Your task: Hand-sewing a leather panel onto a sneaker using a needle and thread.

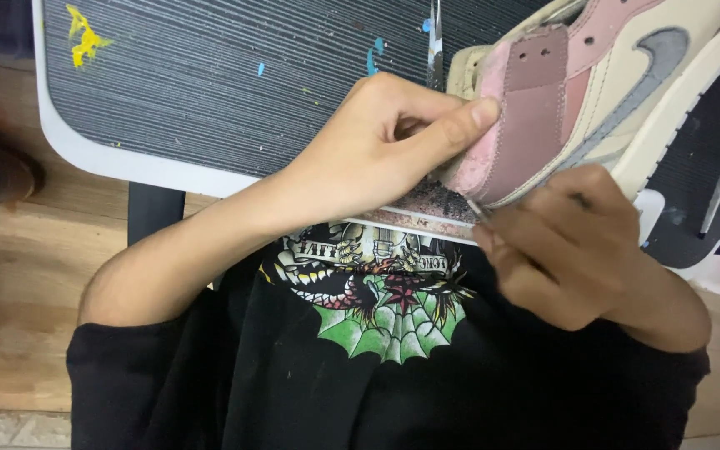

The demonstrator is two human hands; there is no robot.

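Head view: left hand (393, 142) grips the pink-and-cream sneaker's (593, 92) heel on the ribbed desk (210, 92); right hand (560, 242) is closed around a thin tool (478, 210) touching its sole edge.

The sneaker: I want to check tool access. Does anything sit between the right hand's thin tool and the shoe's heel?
Nothing visible: the right hand holds the thin tool right at the sneaker heel, which the left hand steadies from above.
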